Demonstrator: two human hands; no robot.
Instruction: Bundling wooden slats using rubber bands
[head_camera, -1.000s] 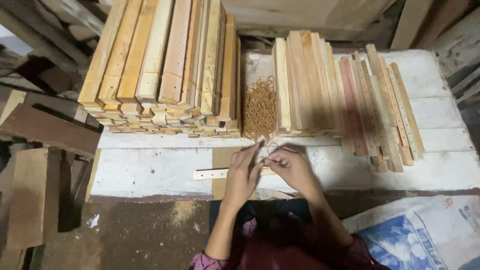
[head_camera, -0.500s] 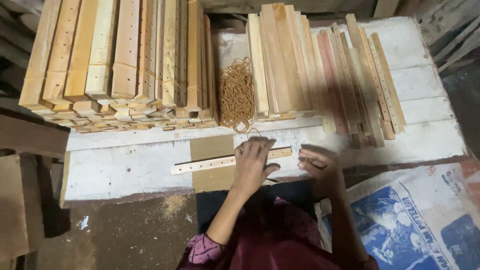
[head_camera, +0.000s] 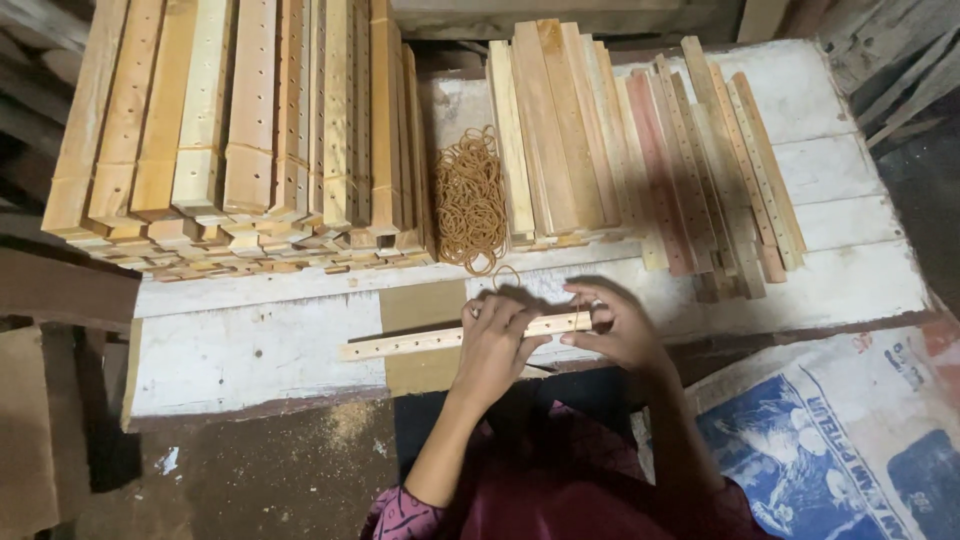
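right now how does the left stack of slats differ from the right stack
The left stack is piled several layers deep; the right stack lies lower and flatter. The left stack's slats are bundled, bands visible round some; the right stack's look loose and fan out. The left is mostly pale yellow; the right includes reddish slats. Both rest on the white table and contain slats with holes.

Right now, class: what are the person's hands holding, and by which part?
Both hands grip one thin wooden strip with holes. The left hand holds it near its middle; the right hand pinches its right end.
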